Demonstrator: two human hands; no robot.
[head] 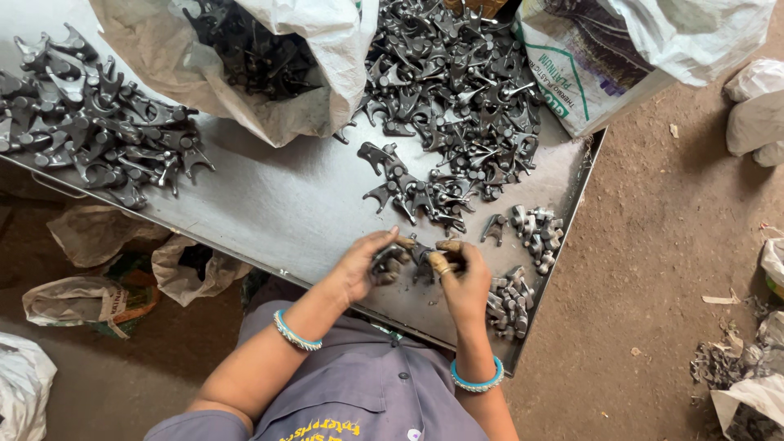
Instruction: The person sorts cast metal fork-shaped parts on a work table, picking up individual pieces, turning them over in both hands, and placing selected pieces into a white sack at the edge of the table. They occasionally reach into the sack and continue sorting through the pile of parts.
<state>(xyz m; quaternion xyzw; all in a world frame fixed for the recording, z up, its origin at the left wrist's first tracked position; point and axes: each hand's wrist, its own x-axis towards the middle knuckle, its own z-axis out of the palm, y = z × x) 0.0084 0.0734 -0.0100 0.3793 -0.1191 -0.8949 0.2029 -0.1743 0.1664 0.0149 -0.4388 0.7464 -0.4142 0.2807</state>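
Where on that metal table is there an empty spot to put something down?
The biggest bare patch of the metal table lies in the middle, between the left heap of parts, the open white sack and the big pile. The near right corner is crowded: both hands, left hand and right hand, plus small clusters of parts.

Left hand and right hand meet, fingers curled.

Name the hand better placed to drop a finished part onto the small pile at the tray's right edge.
Right hand, probably: it lies beside the small pile, while the left hand sits farther off, gripping a dark metal part.
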